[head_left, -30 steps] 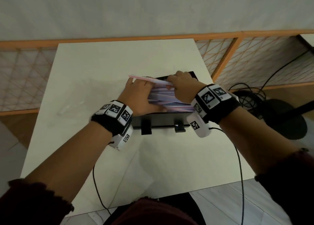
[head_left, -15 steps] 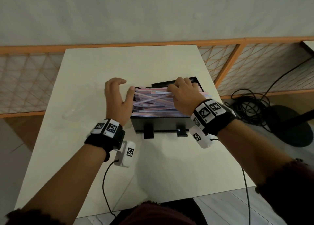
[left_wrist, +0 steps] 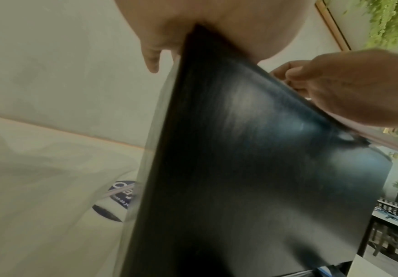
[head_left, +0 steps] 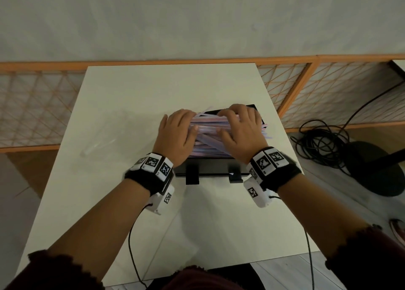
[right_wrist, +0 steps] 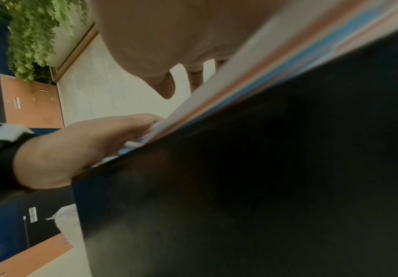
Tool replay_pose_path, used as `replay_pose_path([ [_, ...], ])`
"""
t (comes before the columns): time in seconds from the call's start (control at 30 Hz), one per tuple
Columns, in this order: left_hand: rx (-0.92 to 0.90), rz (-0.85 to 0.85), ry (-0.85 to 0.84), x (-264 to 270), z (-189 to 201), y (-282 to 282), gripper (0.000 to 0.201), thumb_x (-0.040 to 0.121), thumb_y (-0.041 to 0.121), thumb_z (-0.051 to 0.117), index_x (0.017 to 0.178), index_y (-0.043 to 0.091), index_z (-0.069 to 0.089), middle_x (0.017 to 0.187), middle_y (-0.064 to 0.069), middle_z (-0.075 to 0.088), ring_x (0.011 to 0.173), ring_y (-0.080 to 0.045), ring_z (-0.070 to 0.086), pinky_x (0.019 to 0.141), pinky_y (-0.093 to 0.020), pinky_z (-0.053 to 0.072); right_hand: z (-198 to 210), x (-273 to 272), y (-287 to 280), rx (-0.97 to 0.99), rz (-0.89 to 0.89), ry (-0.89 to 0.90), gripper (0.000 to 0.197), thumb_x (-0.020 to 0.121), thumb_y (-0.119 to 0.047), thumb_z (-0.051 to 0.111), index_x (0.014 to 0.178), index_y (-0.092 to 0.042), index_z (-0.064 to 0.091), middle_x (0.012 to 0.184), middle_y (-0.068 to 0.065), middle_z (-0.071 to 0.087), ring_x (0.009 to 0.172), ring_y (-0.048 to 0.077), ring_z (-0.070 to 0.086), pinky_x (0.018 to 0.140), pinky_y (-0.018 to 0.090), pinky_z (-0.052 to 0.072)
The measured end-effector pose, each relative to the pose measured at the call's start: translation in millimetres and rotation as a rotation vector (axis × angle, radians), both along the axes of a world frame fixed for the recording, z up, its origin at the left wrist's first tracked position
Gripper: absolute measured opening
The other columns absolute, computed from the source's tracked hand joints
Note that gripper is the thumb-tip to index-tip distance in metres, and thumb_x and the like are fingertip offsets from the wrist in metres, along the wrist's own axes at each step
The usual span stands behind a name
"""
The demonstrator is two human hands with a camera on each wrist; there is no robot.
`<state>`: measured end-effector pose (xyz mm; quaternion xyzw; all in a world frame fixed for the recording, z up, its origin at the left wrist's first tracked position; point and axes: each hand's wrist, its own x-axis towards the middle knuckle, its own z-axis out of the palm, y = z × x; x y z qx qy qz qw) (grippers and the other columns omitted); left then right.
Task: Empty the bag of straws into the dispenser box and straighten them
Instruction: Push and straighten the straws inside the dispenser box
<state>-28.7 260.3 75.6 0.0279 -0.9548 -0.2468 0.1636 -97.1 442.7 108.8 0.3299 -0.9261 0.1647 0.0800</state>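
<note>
The black dispenser box (head_left: 210,168) stands on the white table (head_left: 153,88), heaped above its rim with pink and blue straws (head_left: 208,134); some lie crossed and a few stick out to the right. My left hand (head_left: 177,134) cups the left ends of the heap, thumb lying on top. My right hand (head_left: 238,132) lies on the right half with its fingers bent over the pile. The left wrist view shows the box wall (left_wrist: 240,168) and the right hand (left_wrist: 347,88). The right wrist view shows the straws (right_wrist: 287,56) and the left hand (right_wrist: 86,146).
The clear bag (head_left: 96,146) lies flat on the table left of the box, seen also as the bag (left_wrist: 51,187) in the left wrist view. Coiled cables (head_left: 317,143) and a black stand base (head_left: 377,169) sit on the floor to the right. A wooden lattice screen (head_left: 32,105) runs behind.
My left hand swung away from the pile, then came back against the straws' left ends. The right hand spread out over the top of the heap. The straws lie more level.
</note>
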Motion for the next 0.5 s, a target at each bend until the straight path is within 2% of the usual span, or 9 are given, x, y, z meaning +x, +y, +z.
replay_pose_path([
  [0.1,-0.108,-0.047,0.051,-1.6,8.0,4.8,0.057,0.094,0.045,0.025,0.132,0.01,0.048,0.137,-0.008,0.048,0.133,-0.027,0.039,0.113,-0.052,0.023,-6.5,-6.8,5.6,0.1,-0.014,-0.069,0.06,0.088,-0.056,0.022,0.132,-0.024,0.047,0.14,0.004,0.042,0.135,0.026,0.032,0.115,0.054,0.01],
  [0.17,-0.188,-0.1,0.027,-4.1,15.1,13.6,0.07,0.09,0.06,0.025,0.137,0.011,0.043,0.143,-0.008,0.043,0.137,-0.027,0.033,0.114,-0.054,0.02,-15.5,-7.6,5.3,0.176,-0.012,-0.095,0.061,0.09,-0.055,0.02,0.138,-0.024,0.041,0.147,0.004,0.037,0.141,0.025,0.025,0.115,0.056,0.005],
  [0.27,-0.376,-0.169,-0.17,-10.2,18.2,23.9,0.113,0.066,0.09,0.02,0.148,0.013,0.021,0.156,-0.009,0.021,0.145,-0.027,0.014,0.117,-0.053,0.01,-20.2,-8.1,-1.7,0.146,-0.004,-0.121,0.058,0.091,-0.046,0.016,0.135,-0.022,0.045,0.138,0.002,0.047,0.133,0.024,0.037,0.113,0.055,0.012],
  [0.33,-0.474,-0.185,-0.291,-15.1,15.1,24.5,0.131,0.051,0.098,0.02,0.15,0.013,0.007,0.158,-0.009,0.013,0.145,-0.028,0.01,0.117,-0.051,0.007,-19.9,-6.1,-7.4,0.097,-0.006,-0.122,0.054,0.091,-0.04,0.018,0.128,-0.021,0.052,0.127,0.002,0.055,0.122,0.025,0.047,0.11,0.051,0.021],
  [0.43,-0.5,-0.197,-0.323,-19.4,13.0,22.0,0.134,0.049,0.096,0.039,0.15,0.013,0.01,0.154,-0.005,0.025,0.138,-0.025,0.026,0.115,-0.047,0.014,-17.3,-9.7,-9.9,0.034,-0.016,-0.146,0.05,0.092,-0.037,0.021,0.122,-0.02,0.057,0.121,0.002,0.059,0.115,0.026,0.051,0.104,0.043,0.028],
  [0.5,-0.494,-0.232,-0.301,-18.3,13.6,18.9,0.127,0.052,0.089,0.051,0.148,0.013,0.016,0.15,-0.004,0.031,0.134,-0.025,0.031,0.114,-0.045,0.017,-5.8,-19.4,-7.0,-0.005,-0.004,-0.284,0.042,0.095,-0.036,0.029,0.117,-0.019,0.059,0.119,0.004,0.059,0.113,0.025,0.052,0.101,0.038,0.033],
])
